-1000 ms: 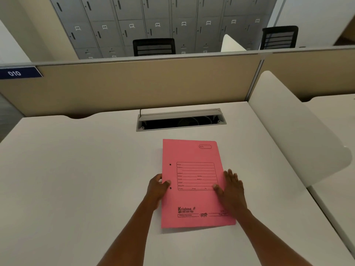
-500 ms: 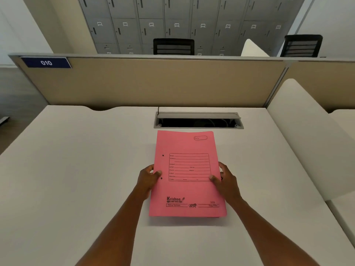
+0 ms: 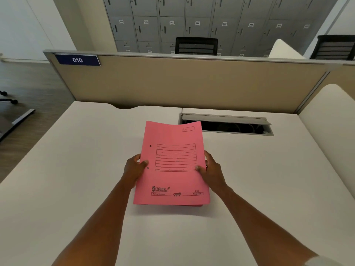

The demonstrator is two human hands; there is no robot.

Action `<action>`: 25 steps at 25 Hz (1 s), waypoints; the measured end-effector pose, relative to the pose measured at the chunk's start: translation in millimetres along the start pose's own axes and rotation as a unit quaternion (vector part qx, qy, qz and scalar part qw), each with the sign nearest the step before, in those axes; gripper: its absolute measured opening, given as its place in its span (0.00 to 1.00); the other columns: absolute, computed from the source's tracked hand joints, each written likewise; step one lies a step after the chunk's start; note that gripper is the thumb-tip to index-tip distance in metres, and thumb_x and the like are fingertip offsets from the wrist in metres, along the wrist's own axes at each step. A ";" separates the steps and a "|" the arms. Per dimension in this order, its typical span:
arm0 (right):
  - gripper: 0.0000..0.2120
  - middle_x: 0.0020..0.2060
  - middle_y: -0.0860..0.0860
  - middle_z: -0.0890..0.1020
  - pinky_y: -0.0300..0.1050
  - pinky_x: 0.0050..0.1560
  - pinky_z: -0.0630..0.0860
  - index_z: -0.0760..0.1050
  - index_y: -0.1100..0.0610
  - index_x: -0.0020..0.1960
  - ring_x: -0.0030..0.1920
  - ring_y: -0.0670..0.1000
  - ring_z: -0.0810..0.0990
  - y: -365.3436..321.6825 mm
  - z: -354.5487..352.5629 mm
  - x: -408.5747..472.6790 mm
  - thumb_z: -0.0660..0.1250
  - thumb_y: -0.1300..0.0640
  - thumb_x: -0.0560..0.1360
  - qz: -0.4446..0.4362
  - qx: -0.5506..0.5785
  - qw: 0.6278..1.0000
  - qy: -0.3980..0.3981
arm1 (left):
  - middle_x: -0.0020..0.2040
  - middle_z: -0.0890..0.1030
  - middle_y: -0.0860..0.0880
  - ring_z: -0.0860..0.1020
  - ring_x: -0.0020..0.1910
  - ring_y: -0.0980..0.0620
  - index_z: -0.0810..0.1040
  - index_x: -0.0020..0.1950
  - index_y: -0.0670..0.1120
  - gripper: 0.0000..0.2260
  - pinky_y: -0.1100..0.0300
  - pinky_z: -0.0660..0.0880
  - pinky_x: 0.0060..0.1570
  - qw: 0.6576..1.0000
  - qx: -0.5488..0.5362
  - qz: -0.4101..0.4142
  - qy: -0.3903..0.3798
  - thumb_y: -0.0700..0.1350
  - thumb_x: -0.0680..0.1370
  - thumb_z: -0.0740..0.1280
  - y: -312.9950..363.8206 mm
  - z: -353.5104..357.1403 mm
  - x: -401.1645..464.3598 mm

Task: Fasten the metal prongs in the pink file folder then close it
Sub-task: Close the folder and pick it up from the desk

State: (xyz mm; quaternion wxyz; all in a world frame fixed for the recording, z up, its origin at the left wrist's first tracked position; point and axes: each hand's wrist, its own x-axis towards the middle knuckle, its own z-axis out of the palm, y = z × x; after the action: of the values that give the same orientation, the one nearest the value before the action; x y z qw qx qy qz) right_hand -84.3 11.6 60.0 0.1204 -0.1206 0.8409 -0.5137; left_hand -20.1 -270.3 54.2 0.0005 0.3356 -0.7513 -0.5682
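Observation:
The pink file folder [image 3: 172,181] is shut, front cover up, with printed lines and two punch holes along its left side. It is lifted off the white desk [image 3: 76,189], casting a shadow below its near edge. My left hand [image 3: 134,167] grips its left edge, thumb on the cover. My right hand [image 3: 210,169] grips the right edge, thumb on top. The metal prongs are hidden inside.
An open cable tray slot [image 3: 226,124] sits in the desk just beyond the folder. A beige partition [image 3: 182,83] with a "010" label [image 3: 77,60] closes the back. A white side divider [image 3: 330,131] stands at right. Lockers and chairs lie behind.
The folder lay flat on the desk under my hands a second ago; both hands now grip its edges and hold it raised. The camera view has swung left.

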 end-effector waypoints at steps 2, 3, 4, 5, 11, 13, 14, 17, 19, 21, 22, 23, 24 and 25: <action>0.24 0.62 0.51 0.80 0.32 0.46 0.77 0.63 0.52 0.74 0.54 0.52 0.82 -10.5 17.2 16.3 0.65 0.59 0.79 -0.006 -0.010 1.000 -0.010 | 0.56 0.84 0.42 0.84 0.48 0.41 0.74 0.68 0.46 0.16 0.41 0.80 0.53 1.000 0.002 0.004 0.007 0.44 0.80 0.66 0.4 -16.6 15.6; 0.24 0.62 0.51 0.80 0.32 0.46 0.76 0.63 0.52 0.74 0.54 0.52 0.82 -14.9 24.8 24.5 0.64 0.59 0.79 -0.007 -0.019 1.000 -0.015 | 0.56 0.84 0.43 0.84 0.48 0.41 0.74 0.68 0.46 0.15 0.41 0.80 0.53 1.000 0.007 0.006 0.010 0.44 0.81 0.66 0.8 -23.5 23.2; 0.24 0.62 0.51 0.80 0.30 0.45 0.76 0.63 0.53 0.73 0.53 0.51 0.82 -19.9 32.6 33.2 0.64 0.60 0.79 -0.009 -0.023 0.999 -0.020 | 0.56 0.83 0.43 0.84 0.48 0.41 0.75 0.68 0.46 0.15 0.40 0.80 0.53 1.000 0.013 0.007 0.017 0.44 0.81 0.66 1.2 -30.1 32.8; 0.23 0.60 0.50 0.81 0.28 0.43 0.75 0.63 0.53 0.73 0.52 0.50 0.81 -24.8 38.4 41.1 0.64 0.60 0.79 -0.013 -0.027 0.999 -0.025 | 0.56 0.83 0.43 0.83 0.49 0.41 0.75 0.68 0.47 0.15 0.40 0.80 0.54 0.999 0.022 0.008 0.025 0.44 0.80 0.66 1.9 -35.8 41.8; 0.21 0.59 0.50 0.81 0.36 0.45 0.78 0.66 0.53 0.70 0.52 0.51 0.81 -43.0 75.2 104.0 0.65 0.59 0.79 -0.022 -0.064 0.997 -0.038 | 0.58 0.83 0.44 0.83 0.51 0.41 0.76 0.67 0.50 0.15 0.40 0.79 0.55 0.997 0.041 0.015 0.056 0.44 0.80 0.64 11.0 -62.3 110.5; 0.22 0.61 0.51 0.81 0.39 0.46 0.76 0.66 0.53 0.71 0.52 0.51 0.79 -42.2 82.2 122.8 0.66 0.59 0.78 -0.016 -0.079 0.996 -0.036 | 0.60 0.83 0.45 0.83 0.52 0.41 0.75 0.70 0.51 0.17 0.40 0.79 0.56 0.997 0.040 0.014 0.057 0.44 0.81 0.64 14.3 -64.1 128.8; 0.22 0.61 0.52 0.81 0.41 0.47 0.76 0.66 0.53 0.71 0.52 0.51 0.79 -40.4 86.2 131.1 0.67 0.59 0.78 -0.017 -0.084 0.996 -0.036 | 0.60 0.83 0.45 0.83 0.52 0.41 0.75 0.70 0.52 0.18 0.39 0.79 0.55 0.997 0.039 0.013 0.058 0.45 0.81 0.63 14.3 -65.2 139.4; 0.24 0.62 0.54 0.81 0.44 0.50 0.76 0.65 0.53 0.72 0.53 0.51 0.79 -32.9 96.4 151.1 0.67 0.60 0.78 -0.016 -0.097 0.995 -0.036 | 0.61 0.82 0.45 0.83 0.52 0.41 0.73 0.72 0.52 0.19 0.39 0.79 0.55 0.997 0.047 0.013 0.055 0.45 0.81 0.63 12.9 -65.9 168.7; 0.24 0.62 0.54 0.81 0.47 0.52 0.78 0.65 0.53 0.72 0.56 0.55 0.81 -28.4 101.9 163.7 0.66 0.61 0.78 -0.004 -0.096 0.995 -0.033 | 0.62 0.82 0.45 0.83 0.52 0.41 0.72 0.73 0.52 0.19 0.39 0.79 0.56 0.997 0.058 0.013 0.056 0.46 0.81 0.63 15.0 -63.5 181.4; 0.23 0.62 0.55 0.81 0.50 0.55 0.78 0.66 0.53 0.71 0.58 0.57 0.81 -24.8 106.4 174.4 0.67 0.61 0.78 0.008 -0.099 0.995 -0.028 | 0.62 0.82 0.45 0.83 0.52 0.41 0.72 0.73 0.52 0.18 0.40 0.79 0.55 0.996 0.062 0.013 0.056 0.45 0.82 0.62 16.6 -59.6 190.8; 0.23 0.62 0.55 0.81 0.51 0.55 0.79 0.66 0.53 0.70 0.58 0.58 0.81 -23.0 108.2 178.7 0.68 0.61 0.78 0.011 -0.102 0.994 -0.025 | 0.62 0.81 0.45 0.82 0.52 0.41 0.72 0.73 0.51 0.18 0.40 0.79 0.55 0.996 0.066 0.014 0.056 0.45 0.82 0.62 16.3 -57.9 194.8; 0.23 0.61 0.54 0.81 0.51 0.56 0.79 0.67 0.53 0.70 0.58 0.58 0.81 -20.9 110.3 184.2 0.68 0.61 0.77 0.016 -0.108 0.994 -0.021 | 0.62 0.81 0.45 0.82 0.52 0.41 0.72 0.73 0.51 0.18 0.40 0.79 0.55 0.996 0.072 0.017 0.055 0.45 0.82 0.62 16.5 -56.4 199.9; 0.23 0.61 0.54 0.82 0.53 0.57 0.79 0.67 0.53 0.69 0.58 0.58 0.81 -19.1 112.2 188.9 0.69 0.61 0.77 0.021 -0.112 0.993 -0.019 | 0.63 0.81 0.45 0.82 0.52 0.41 0.72 0.73 0.51 0.18 0.40 0.79 0.55 0.995 0.078 0.022 0.056 0.45 0.82 0.61 16.4 -55.5 204.5; 0.24 0.61 0.54 0.82 0.54 0.57 0.80 0.67 0.52 0.69 0.58 0.58 0.81 -18.5 114.2 192.9 0.69 0.61 0.76 0.027 -0.121 0.992 -0.015 | 0.63 0.81 0.45 0.82 0.52 0.41 0.72 0.73 0.51 0.18 0.41 0.79 0.55 0.994 0.085 0.027 0.057 0.45 0.82 0.62 16.7 -54.9 208.6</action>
State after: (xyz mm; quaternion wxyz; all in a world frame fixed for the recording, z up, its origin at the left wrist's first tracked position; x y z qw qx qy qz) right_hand -227.3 -154.9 10.7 0.1315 -0.1196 0.8977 -0.4031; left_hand -169.2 -420.3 8.6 0.0305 0.3459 -0.8043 -0.4823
